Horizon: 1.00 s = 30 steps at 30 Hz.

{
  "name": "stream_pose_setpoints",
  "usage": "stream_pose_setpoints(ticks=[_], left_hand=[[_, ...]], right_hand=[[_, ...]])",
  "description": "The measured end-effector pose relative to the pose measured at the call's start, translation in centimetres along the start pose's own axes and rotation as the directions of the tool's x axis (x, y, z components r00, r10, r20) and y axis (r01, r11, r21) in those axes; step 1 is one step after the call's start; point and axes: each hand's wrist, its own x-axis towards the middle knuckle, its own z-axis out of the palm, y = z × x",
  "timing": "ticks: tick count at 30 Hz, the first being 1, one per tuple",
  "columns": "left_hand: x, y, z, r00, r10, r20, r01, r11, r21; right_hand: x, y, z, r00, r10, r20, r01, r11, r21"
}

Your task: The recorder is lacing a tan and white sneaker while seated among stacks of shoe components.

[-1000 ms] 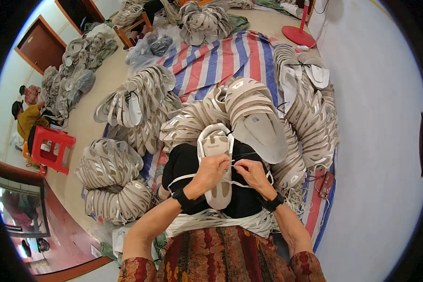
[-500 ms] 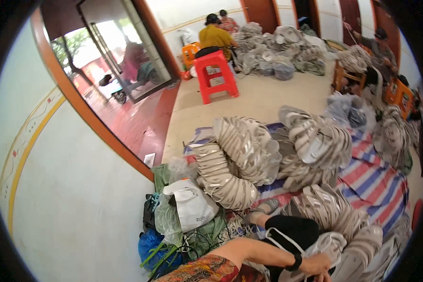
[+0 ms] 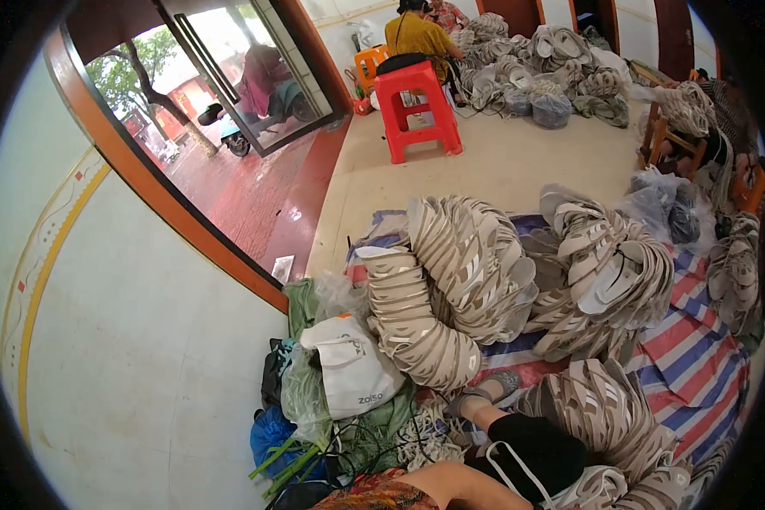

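Observation:
My left forearm (image 3: 472, 486) comes in at the lower edge, and its hand is cut off below the picture. No part of my right hand shows. Closest to that arm lies a grey-white shoe upper (image 3: 593, 488), partly cropped. A white lace (image 3: 518, 467) loops over my black-clothed knee (image 3: 535, 450). Beside the knee stand nested stacks of beige shoe uppers (image 3: 599, 412). Further out, more stacked uppers (image 3: 472, 263) lie on a striped sheet (image 3: 688, 340). My foot in a grey shoe (image 3: 503, 387) rests at their near side.
A white bag (image 3: 353, 365), a blue plastic bag (image 3: 274, 438) and green sacking lie along the left wall. A red stool (image 3: 418, 110) stands beyond the stacks. Co-workers (image 3: 416, 42) sit around a pile of uppers (image 3: 527, 72). A glass door (image 3: 259, 76) stands at left.
The view has shifted, so the scene sits differently. My left hand, lower right with the white-laced shoe upper half a second ago, has dropped out below the edge.

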Motion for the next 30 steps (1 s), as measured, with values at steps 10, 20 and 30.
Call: stream_pose_setpoints(ticks=[10, 20, 30], left_hand=[[-0.8, 0.8, 0.8, 1.000, 0.021, 0.020, -0.015, 0.972, -0.236], [-5.1, 4.8, -16.8, 0.736, -0.675, -0.048, 0.668, 0.735, -0.116], [-5.0, 4.7, -13.2, 0.779, -0.616, 0.112, 0.618, 0.786, 0.026]], right_hand=[[-18.0, -11.6, 15.2, 0.762, -0.288, -0.581, -0.380, 0.527, -0.760], [12.0, -26.2, 47.1, 0.022, -0.821, -0.571, -0.980, 0.095, -0.174], [11.4, -25.0, 45.7, -0.103, -0.752, -0.651, -0.975, 0.207, -0.085]])
